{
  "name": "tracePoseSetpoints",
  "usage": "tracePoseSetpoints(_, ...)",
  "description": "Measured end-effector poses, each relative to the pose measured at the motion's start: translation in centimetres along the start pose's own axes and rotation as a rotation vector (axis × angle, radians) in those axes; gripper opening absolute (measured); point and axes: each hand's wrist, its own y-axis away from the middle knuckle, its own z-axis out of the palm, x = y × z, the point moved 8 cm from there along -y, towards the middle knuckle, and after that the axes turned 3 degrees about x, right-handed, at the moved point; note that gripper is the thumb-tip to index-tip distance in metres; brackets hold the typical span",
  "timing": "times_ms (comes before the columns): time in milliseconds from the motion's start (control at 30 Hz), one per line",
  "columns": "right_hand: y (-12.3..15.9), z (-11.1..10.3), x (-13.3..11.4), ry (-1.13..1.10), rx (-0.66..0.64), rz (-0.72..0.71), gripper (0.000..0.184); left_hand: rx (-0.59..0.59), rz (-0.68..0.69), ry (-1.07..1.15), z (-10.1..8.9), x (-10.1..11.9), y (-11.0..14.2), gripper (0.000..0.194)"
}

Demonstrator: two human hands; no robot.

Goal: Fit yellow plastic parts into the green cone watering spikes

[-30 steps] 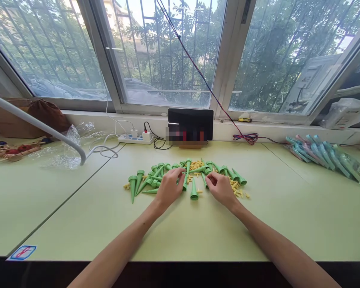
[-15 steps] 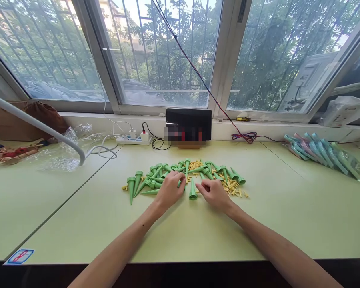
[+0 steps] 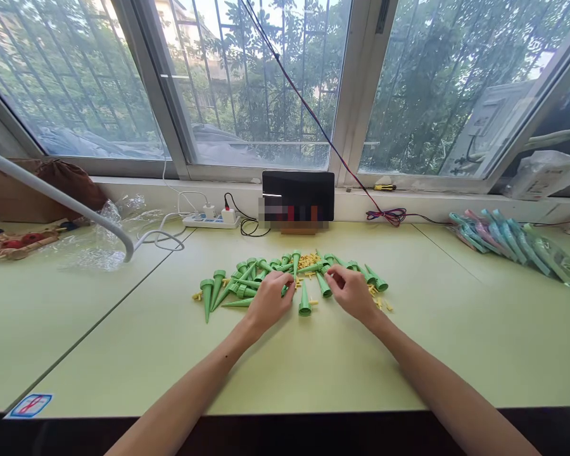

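Near the middle of the table, a green plastic cone-shaped spike [image 3: 304, 301] lies with its wide collar toward me. A small yellow T-shaped fitting [image 3: 314, 303] sticks out at its right side. My left hand [image 3: 272, 297] rests left of it with curled fingers. Green plastic shows by those fingertips, but what they hold is hidden. Over the right part of the pile is my right hand [image 3: 352, 292], thumb and fingers drawn together beside another green spike [image 3: 323, 286]. Anything between them is too small to make out. More green spikes [image 3: 206, 299] and yellow fittings [image 3: 308, 260] surround both hands.
Behind the pile a dark tablet screen [image 3: 298, 196] leans on a wooden stand. A power strip [image 3: 211, 220] with cables sits to its left. A white curved tube [image 3: 76, 193] crosses the left side. Bagged coloured items [image 3: 508, 237] lie at far right.
My right hand has moved from the middle spike's side up and right to the pile, uncovering the yellow fitting and another green spike. My left hand has barely moved.
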Motion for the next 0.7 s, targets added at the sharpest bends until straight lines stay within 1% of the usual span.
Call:
tracePoseSetpoints(67,-0.7,-1.3,1.2,0.048,0.065,0.019,0.022,-0.005,-0.003,0.008,0.0,0.1,0.0,0.018)
tracePoseSetpoints(133,-1.3,-2.1,2.5,0.072,0.085,0.043,0.021,-0.005,-0.005,0.011,-0.1,0.1,0.0,0.017)
tracePoseSetpoints(333,-2.4,-3.6,6.1,0.157,0.032,0.117,0.022,0.002,-0.007,0.011,-0.2,0.1,-0.1,0.018)
tracePoseSetpoints(400,-2.5,-3.8,7.0,0.204,-0.006,0.127,0.021,-0.001,-0.01,0.013,-0.1,0.1,-0.1,0.018)
tracePoseSetpoints(533,-2.4,-3.8,8.3,0.367,-0.07,0.16,0.02,-0.001,0.0,0.014,-0.1,0.1,-0.1,0.017)
tracePoseSetpoints(700,-1.9,-3.3,8.9,0.408,-0.085,0.199,0.019,0.007,0.005,0.022,-0.2,0.2,-0.2,0.018)
